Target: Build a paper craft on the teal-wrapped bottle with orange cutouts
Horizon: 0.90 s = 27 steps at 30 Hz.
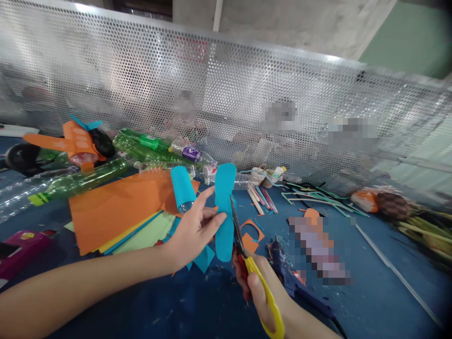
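Note:
My left hand (pixel 197 226) pinches a long blue paper strip (pixel 224 240) with rounded ends, held upright above the table. In my right hand (pixel 261 282) is a pair of scissors (pixel 270 301) with yellow and red handles. Its dark blades point up along the strip's right edge; whether they touch the paper I cannot tell. Blue paper scraps (pixel 205 259) lie below my left hand. Just behind it stands a blue paper-wrapped clear cylinder (pixel 181 186), slightly tilted.
Orange sheets (pixel 113 207) and light green sheets (pixel 144 233) lie at left. Green bottles (pixel 84 179) and an orange airplane model (pixel 76 143) sit behind. A blue glue gun (pixel 286 273) is close on the right, near orange scraps (pixel 251 242). A perforated metal panel (pixel 141 70) stands across the back.

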Each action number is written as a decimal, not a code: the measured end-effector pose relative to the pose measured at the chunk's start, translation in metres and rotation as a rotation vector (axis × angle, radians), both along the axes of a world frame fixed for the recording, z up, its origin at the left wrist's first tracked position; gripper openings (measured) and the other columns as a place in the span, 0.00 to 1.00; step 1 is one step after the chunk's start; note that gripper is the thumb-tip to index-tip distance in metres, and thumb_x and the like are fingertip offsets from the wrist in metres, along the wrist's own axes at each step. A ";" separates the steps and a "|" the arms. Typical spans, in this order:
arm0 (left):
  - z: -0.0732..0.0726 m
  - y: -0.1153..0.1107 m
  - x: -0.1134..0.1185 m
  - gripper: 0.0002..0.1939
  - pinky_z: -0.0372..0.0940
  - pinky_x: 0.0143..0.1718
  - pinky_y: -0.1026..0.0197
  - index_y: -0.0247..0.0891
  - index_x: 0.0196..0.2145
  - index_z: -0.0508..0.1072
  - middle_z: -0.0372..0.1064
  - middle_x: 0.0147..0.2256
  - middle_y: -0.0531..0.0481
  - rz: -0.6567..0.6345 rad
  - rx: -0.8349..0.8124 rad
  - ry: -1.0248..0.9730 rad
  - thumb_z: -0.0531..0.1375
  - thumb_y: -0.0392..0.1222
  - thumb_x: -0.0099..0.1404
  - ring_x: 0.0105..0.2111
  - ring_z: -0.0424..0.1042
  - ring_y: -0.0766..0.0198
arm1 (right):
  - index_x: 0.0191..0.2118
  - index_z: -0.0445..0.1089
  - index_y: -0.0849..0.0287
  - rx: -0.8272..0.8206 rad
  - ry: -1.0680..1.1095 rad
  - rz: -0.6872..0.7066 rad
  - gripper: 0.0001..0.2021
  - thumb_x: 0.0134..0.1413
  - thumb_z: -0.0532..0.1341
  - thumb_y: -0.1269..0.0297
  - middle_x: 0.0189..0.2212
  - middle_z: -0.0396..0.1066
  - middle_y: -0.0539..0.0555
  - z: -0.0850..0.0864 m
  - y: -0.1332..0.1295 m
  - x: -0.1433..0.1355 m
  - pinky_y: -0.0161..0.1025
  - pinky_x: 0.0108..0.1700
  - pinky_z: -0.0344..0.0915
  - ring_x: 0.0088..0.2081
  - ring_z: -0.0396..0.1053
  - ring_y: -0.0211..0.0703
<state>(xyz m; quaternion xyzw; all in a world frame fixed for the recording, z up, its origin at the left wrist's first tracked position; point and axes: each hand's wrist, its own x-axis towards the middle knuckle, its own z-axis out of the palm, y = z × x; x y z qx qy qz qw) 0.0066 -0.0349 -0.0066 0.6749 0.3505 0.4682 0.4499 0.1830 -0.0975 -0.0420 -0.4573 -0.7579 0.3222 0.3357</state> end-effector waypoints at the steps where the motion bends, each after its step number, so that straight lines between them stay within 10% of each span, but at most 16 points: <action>1: 0.000 0.000 0.000 0.27 0.55 0.19 0.66 0.44 0.59 0.48 0.56 0.21 0.59 -0.008 -0.008 -0.004 0.52 0.49 0.66 0.20 0.58 0.68 | 0.27 0.54 0.57 -0.002 -0.003 -0.001 0.29 0.52 0.36 0.34 0.16 0.53 0.46 0.001 0.000 0.000 0.33 0.20 0.52 0.17 0.52 0.34; 27: 0.003 0.003 -0.001 0.26 0.51 0.18 0.68 0.42 0.57 0.48 0.52 0.21 0.60 -0.072 -0.082 -0.067 0.53 0.47 0.65 0.19 0.53 0.70 | 0.25 0.54 0.57 -0.001 0.028 -0.035 0.28 0.54 0.38 0.36 0.15 0.51 0.45 0.002 0.002 -0.001 0.31 0.16 0.47 0.16 0.48 0.32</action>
